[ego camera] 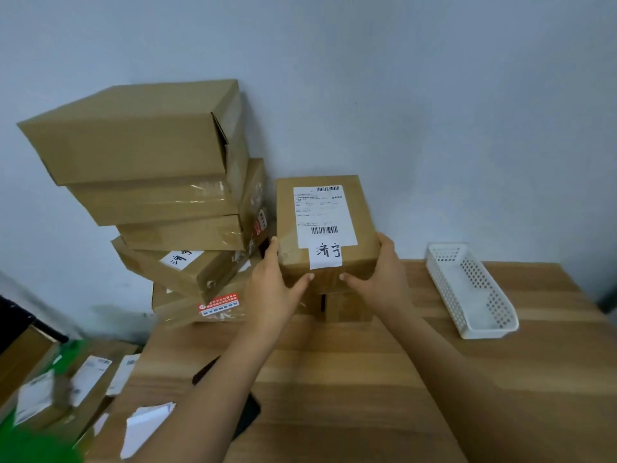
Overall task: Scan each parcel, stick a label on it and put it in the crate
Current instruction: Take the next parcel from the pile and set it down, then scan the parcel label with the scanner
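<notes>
A brown cardboard parcel (364,215) stands at the back of the wooden table (367,379), on top of another small box (347,307). It carries a white shipping label (320,212) and a smaller handwritten label (327,253) folded over its front edge. My left hand (272,285) grips its left side, thumb on the front face. My right hand (380,279) grips its right side the same way. A green crate (40,442) sits low at the left, with several labelled parcels (83,379) in it.
A leaning stack of several cardboard boxes (150,155) stands against the wall, left of the held parcel. A white perforated plastic basket (470,292) lies at the right. A dark flat device (247,416) and white paper slips (143,426) lie near the table's left edge under my left forearm.
</notes>
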